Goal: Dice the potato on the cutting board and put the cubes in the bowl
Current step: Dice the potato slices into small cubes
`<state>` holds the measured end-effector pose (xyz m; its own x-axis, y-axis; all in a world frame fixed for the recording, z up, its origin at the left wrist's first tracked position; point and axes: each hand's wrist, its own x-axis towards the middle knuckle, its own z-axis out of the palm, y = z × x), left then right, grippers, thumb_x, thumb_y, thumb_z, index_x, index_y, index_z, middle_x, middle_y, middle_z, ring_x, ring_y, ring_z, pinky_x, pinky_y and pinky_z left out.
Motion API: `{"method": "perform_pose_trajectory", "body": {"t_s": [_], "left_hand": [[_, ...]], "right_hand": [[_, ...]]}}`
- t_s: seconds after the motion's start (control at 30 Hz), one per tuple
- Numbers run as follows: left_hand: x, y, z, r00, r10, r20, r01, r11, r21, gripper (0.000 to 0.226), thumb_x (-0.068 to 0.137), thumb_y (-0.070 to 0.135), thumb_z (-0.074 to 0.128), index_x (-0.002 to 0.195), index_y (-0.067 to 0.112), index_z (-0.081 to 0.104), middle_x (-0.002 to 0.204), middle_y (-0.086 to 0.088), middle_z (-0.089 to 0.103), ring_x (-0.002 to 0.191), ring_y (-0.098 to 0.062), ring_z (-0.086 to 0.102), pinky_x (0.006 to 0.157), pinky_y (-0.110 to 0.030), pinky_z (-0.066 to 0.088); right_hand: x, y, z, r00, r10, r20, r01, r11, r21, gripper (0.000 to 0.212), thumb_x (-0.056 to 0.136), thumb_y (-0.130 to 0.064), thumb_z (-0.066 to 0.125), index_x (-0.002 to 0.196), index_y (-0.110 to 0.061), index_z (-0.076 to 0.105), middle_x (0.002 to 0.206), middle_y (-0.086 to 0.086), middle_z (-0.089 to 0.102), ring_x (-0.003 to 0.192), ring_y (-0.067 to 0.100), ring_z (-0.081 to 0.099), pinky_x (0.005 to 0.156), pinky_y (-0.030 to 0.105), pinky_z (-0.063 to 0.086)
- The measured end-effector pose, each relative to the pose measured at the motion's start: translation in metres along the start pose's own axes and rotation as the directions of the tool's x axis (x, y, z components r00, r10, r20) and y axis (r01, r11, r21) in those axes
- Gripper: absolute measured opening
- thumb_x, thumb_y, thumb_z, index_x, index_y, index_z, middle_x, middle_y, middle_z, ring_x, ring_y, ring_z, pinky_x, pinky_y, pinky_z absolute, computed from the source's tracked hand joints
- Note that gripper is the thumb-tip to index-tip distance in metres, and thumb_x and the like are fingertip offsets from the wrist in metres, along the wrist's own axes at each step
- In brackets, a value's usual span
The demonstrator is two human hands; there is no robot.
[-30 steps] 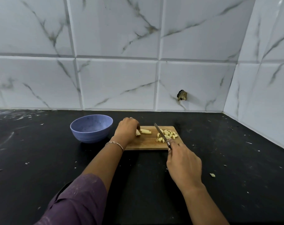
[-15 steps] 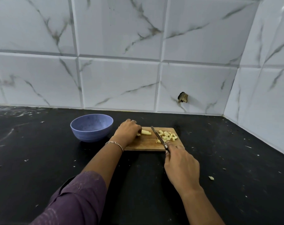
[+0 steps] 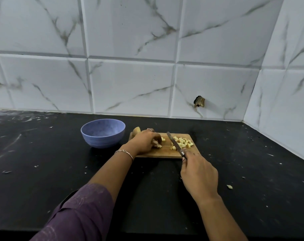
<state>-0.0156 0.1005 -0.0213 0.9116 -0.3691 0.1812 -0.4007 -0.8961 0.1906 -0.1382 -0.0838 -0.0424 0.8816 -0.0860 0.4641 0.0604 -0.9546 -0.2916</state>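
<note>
The pale cut potato piece (image 3: 157, 145) lies on the left part of the rectangular wooden cutting board (image 3: 165, 153), under the curled fingers of the left hand (image 3: 144, 141), whose grip clenches it. Just to its right a slim steel knife (image 3: 173, 142) slants across the board, its handle grasped by the right hand (image 3: 200, 174). Right of the blade sits a heap of small yellow potato cubes (image 3: 181, 143). A brown-skinned potato chunk (image 3: 136, 131) shows behind the left hand. The round blue bowl (image 3: 102, 133) stands left of the board on the black bench (image 3: 43, 162).

bowl (image 3: 102, 133) left of cutting board (image 3: 165, 152), cubes (image 3: 181, 143) on it
</note>
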Motion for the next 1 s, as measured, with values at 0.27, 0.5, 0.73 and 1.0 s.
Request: {"method": "perform_pose_trajectory", "body": {"t_s": [0.27,0.5,0.73,1.0], "left_hand": [[-0.009,0.004,0.006,0.997,-0.064,-0.034,0.049,0.942,-0.331,0.034,0.087,0.003,0.069,0.118,0.017,0.069,0.117,-0.001,0.068,0.104,-0.015,0.063,0.099,-0.029,0.049],[-0.014,0.005,0.016,0.980,-0.192,-0.050,0.154,0.897,-0.414,0.063,0.078,0.036,0.081,0.132,0.014,0.058,0.126,-0.001,0.063,0.113,-0.013,0.059,0.100,-0.028,0.050],[-0.016,0.008,0.018,0.967,-0.235,-0.099,0.164,0.871,-0.464,0.055,0.083,0.027,0.078,0.132,0.012,0.058,0.125,-0.001,0.064,0.111,-0.012,0.060,0.097,-0.022,0.049],[-0.015,0.001,0.020,0.913,-0.370,-0.171,0.281,0.875,-0.395,0.045,0.084,0.031,0.076,0.125,0.019,0.063,0.115,0.000,0.067,0.109,-0.013,0.061,0.099,-0.031,0.050]], "right_hand": [[-0.001,-0.001,0.002,1.000,0.009,0.004,-0.009,0.998,0.068,0.044,0.104,-0.035,0.044,0.148,-0.035,0.040,0.112,-0.011,0.059,0.080,0.005,0.052,0.064,0.018,0.041],[-0.002,-0.001,-0.001,0.999,0.017,0.029,-0.019,0.997,0.077,0.044,0.104,-0.035,0.044,0.148,-0.034,0.040,0.112,-0.011,0.059,0.079,0.004,0.047,0.062,0.018,0.035],[-0.002,-0.002,-0.002,0.999,0.018,0.041,-0.021,0.996,0.083,0.044,0.104,-0.036,0.044,0.148,-0.033,0.040,0.112,-0.011,0.059,0.079,0.004,0.047,0.061,0.016,0.035],[-0.002,-0.003,-0.002,0.999,0.022,0.036,-0.025,0.996,0.080,0.043,0.104,-0.036,0.044,0.148,-0.033,0.041,0.114,-0.012,0.060,0.080,0.003,0.046,0.062,0.017,0.034]]}}
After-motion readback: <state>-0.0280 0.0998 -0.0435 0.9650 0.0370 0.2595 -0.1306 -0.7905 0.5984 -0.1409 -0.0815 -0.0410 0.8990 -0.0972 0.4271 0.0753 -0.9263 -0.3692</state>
